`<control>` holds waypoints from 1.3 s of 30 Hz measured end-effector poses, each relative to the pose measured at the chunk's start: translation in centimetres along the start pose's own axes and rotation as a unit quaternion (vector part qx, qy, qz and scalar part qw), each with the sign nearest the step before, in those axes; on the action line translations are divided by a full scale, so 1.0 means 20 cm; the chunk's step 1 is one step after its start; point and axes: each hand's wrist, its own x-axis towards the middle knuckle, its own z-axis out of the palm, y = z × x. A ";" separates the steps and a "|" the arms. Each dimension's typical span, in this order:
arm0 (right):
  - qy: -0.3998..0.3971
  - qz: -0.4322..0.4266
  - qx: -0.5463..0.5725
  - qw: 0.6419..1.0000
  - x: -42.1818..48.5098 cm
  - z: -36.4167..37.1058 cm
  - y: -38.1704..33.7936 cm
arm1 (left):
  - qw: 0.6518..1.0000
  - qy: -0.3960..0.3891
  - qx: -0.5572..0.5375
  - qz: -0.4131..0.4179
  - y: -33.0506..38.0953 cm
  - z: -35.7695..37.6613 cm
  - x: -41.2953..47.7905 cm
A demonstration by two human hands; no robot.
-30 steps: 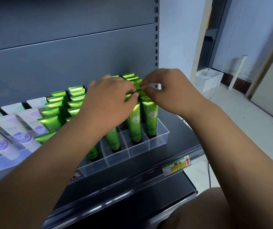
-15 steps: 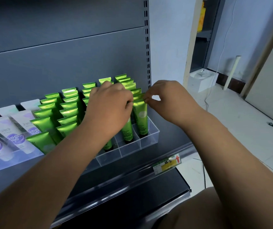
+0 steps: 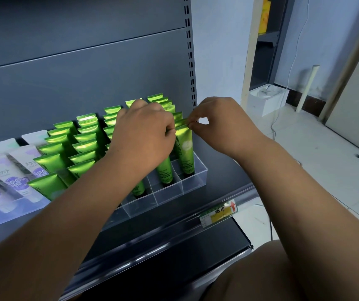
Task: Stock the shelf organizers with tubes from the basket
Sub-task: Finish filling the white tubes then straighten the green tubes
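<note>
One green tube [image 3: 185, 146], top pinched by left hand [image 3: 146, 135], right hand [image 3: 222, 127], knuckles-up

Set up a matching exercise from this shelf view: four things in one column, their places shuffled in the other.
Things
1. front green tube
2. purple-printed white tubes
3. yellow price label
4. white box

Places
A. on the floor
B. on the shelf's front rail
C. left of the green rows
D. rightmost lane of the clear organizer

Pairs: 1-D, 2-C, 3-B, 4-A
</note>
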 end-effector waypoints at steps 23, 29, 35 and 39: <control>-0.024 0.078 0.075 0.994 0.00 -0.05 -0.06 | 0.996 0.017 -0.085 0.001 -0.05 0.00 0.00; 0.029 0.128 0.114 0.985 0.05 -0.02 -0.02 | 0.983 0.044 -0.169 -0.061 -0.15 -0.04 0.11; 0.050 0.177 0.184 0.966 0.22 0.04 0.05 | 0.989 -0.011 -0.135 -0.060 -0.23 -0.01 0.33; 0.029 0.188 0.199 0.961 0.33 0.11 0.08 | 0.993 -0.059 -0.093 -0.046 -0.25 0.03 0.47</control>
